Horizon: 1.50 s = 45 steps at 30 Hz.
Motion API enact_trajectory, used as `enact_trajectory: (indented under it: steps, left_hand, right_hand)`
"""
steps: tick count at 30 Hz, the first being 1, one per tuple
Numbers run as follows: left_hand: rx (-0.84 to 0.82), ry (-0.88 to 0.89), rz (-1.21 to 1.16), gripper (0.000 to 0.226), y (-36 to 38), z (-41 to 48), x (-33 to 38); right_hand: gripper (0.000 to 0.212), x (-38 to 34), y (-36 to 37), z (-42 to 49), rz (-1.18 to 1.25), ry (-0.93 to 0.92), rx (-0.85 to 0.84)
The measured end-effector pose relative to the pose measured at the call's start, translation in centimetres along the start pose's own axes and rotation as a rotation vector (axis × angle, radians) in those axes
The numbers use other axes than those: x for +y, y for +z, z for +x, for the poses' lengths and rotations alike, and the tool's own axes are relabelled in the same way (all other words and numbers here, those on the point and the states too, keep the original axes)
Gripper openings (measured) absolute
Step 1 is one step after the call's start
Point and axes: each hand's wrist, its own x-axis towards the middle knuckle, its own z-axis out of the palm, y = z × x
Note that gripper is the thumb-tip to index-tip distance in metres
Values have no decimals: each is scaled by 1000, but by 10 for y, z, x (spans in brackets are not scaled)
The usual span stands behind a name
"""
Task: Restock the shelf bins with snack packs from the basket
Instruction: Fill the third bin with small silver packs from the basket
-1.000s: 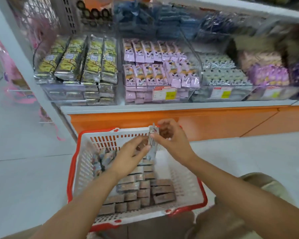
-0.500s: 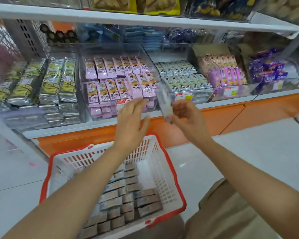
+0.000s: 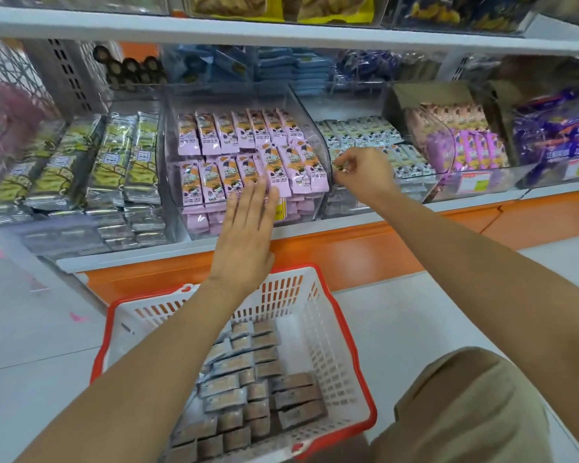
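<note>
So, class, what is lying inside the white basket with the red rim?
Rows of small grey and brown snack packs lie flat in the basket. The left forearm covers its left side, so any packs there cannot be seen.

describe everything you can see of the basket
The basket is white plastic with slotted walls and a red rim. It stands upright on the pale floor, before the orange shelf base. Flat grey and brown packs lie in rows inside, mostly at its left and near side. The left forearm crosses above it, and the knee is beside its right near corner. Contact with either cannot be told.
</note>
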Motion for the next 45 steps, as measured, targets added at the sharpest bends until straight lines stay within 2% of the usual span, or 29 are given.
enact_trajectory:
  steps: [4,8,11,14,17,20,24,27,32,36,41,45]
  left_hand:
    - [22,53,-83,92,1,-1,-6]
    - [138,94,-185,83,0,-24,-23]
    - [214,71,-151,71,8,-57,-45]
    - [173,-1,-127,71,20,-95,-73]
    - [18,-115,-85,70,42,-139,-104]
    - [-134,-279,-6,68,67,-181,-130]
    - [-332,-445,48,76,87,-230,-145]
    - [-330,-462,-26,81,91,-242,-148]
    - [-316,-537,-152,81,95,-238,-150]
    - [-324,-532,-145,79,95,-241,-150]
    - [-349,-549,-131,77,93,-239,-148]
    - [-346,-552,-98,77,91,-238,-147]
  right_hand:
    - [17,1,4,-8,19,-51,27]
    - [16,-7,11,-43,221,-214,252]
    - [21,-30,28,-89,441,-237,282]
    - [22,-52,59,-126,536,-260,138]
    - [14,-61,115,-156,504,-285,-166]
    - [16,-56,179,-184,354,-256,-487]
    - [22,-37,247,-221,78,-213,-805]
    - [29,-23,276,-240,-106,-174,-969]
    - [52,-4,300,-263,-243,-93,-1074]
    - [45,-9,313,-274,-402,-106,-1031]
    - [29,-25,319,-274,-452,-81,-954]
    - [22,-30,312,-263,-348,-54,-908]
